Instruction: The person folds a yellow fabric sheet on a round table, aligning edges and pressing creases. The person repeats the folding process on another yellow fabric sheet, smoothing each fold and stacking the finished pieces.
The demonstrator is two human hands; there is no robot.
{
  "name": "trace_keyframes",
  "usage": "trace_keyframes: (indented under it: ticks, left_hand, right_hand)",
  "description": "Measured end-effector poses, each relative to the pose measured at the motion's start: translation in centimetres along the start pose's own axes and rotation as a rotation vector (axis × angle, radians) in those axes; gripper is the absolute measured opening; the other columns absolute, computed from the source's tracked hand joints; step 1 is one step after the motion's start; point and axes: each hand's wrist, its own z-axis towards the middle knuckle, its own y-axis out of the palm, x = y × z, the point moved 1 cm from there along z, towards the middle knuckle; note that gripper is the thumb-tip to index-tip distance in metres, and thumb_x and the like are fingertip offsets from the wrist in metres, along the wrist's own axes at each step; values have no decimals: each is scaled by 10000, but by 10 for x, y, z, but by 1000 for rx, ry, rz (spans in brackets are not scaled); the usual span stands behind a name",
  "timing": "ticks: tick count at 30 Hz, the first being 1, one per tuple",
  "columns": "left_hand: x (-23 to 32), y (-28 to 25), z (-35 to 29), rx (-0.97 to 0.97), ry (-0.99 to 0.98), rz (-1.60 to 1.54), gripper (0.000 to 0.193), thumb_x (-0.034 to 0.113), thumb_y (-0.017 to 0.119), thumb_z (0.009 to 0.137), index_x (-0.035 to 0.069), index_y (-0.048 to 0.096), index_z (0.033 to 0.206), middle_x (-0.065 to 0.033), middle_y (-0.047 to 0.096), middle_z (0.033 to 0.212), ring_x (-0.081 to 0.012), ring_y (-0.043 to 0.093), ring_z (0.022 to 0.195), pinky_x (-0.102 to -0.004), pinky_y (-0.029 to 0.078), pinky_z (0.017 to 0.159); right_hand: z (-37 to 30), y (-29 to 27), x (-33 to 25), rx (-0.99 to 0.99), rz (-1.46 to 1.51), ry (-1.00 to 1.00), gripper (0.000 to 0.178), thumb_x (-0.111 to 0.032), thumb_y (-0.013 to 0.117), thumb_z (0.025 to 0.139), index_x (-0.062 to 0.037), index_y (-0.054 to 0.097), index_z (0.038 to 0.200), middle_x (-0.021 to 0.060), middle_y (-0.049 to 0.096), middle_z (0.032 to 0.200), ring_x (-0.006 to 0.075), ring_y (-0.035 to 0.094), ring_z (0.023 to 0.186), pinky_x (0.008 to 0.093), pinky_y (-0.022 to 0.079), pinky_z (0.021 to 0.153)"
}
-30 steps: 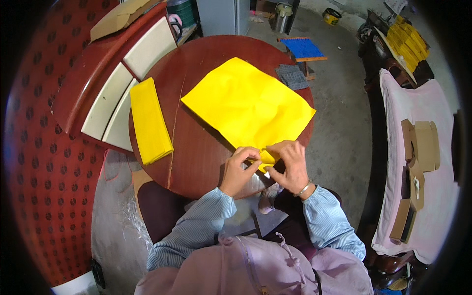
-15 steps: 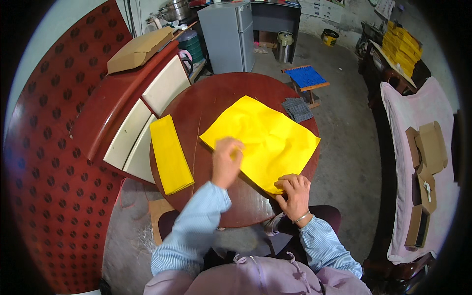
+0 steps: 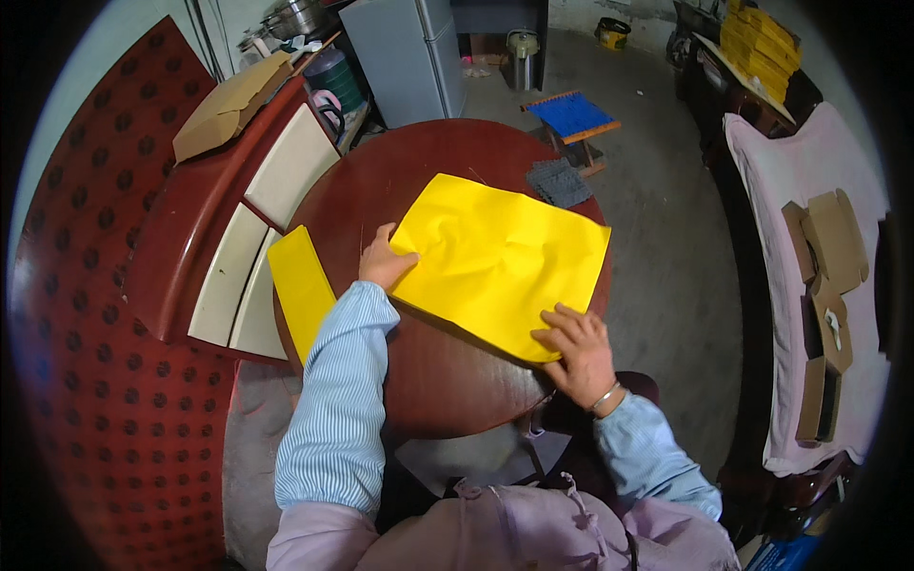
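A large yellow sheet [image 3: 505, 257], paper or cloth, lies slightly rippled on the round dark-red table [image 3: 447, 143]. At its left edge is my left hand [image 3: 386, 262], closed on the edge with the thumb lying on top. My right hand [image 3: 579, 357] grips the near right corner, its fingers bent over the upper face. Whether there are more sheets beneath, I cannot tell. A folded yellow piece [image 3: 303, 290] rests at the table's left side, partly hidden by my left sleeve.
A dark grey textured cloth [image 3: 559, 183] lies at the table's far right edge. Behind it stands a folding stool [image 3: 576, 116] with a blue seat. A red cabinet [image 3: 190, 257] adjoins the left side. Open cardboard boxes [image 3: 836, 243] sit on the cloth-covered seat [image 3: 762, 190] at right.
My left hand has moved from above the near left edge to the sheet's left edge and closed there. The sheet has turned slightly, while my right hand stays at its near right corner.
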Motion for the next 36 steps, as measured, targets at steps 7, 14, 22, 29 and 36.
trace_keyframes:
  ticks: [7, 14, 22, 29, 36]
  left_hand:
    - [-9, 13, -142, 53, 17, -68, 787, 199, 868, 841, 39, 478, 1505, -240, 681, 1358, -435, 629, 1302, -463, 505, 1115]
    - [71, 39, -164, 52, 889, 63, 415, 99, 731, 975, 60, 653, 1380, -175, 638, 1417, -424, 576, 1340, -498, 433, 1195]
    - [76, 48, -139, -414, 618, 6, 363, 253, 567, 1112, 56, 676, 1396, -180, 690, 1364, -346, 637, 1270, -416, 502, 1115]
    - [18, -4, -118, -503, 563, 43, 412, 306, 483, 1143, 84, 650, 1447, -149, 695, 1406, -356, 641, 1294, -389, 510, 1123]
    - [-27, -8, -108, -383, -64, -668, 424, 320, 534, 1139, 51, 628, 1453, -130, 685, 1432, -315, 648, 1327, -395, 471, 1166]
  right_hand:
    - [0, -42, 86, -129, 145, -53, 399, 4, 830, 780, -167, 790, 1138, 51, 754, 1357, 305, 598, 1434, 622, 331, 1257]
    - [4, -45, 102, -211, 222, -26, 591, 128, 625, 766, -213, 833, 1202, 23, 780, 1331, 303, 606, 1434, 669, 265, 1293]
    - [2, -43, 108, -236, 280, 36, 403, -23, 786, 883, -236, 832, 1222, 34, 783, 1318, 278, 619, 1407, 642, 242, 1303]
    - [23, -40, 125, -238, 435, 166, 281, -163, 793, 979, -89, 813, 1250, 131, 792, 1242, 307, 738, 1106, 425, 547, 1056]
    - [54, -44, 144, -424, 665, 563, 372, -281, 796, 994, -13, 790, 1252, 147, 805, 1116, 226, 751, 1004, 315, 580, 933]
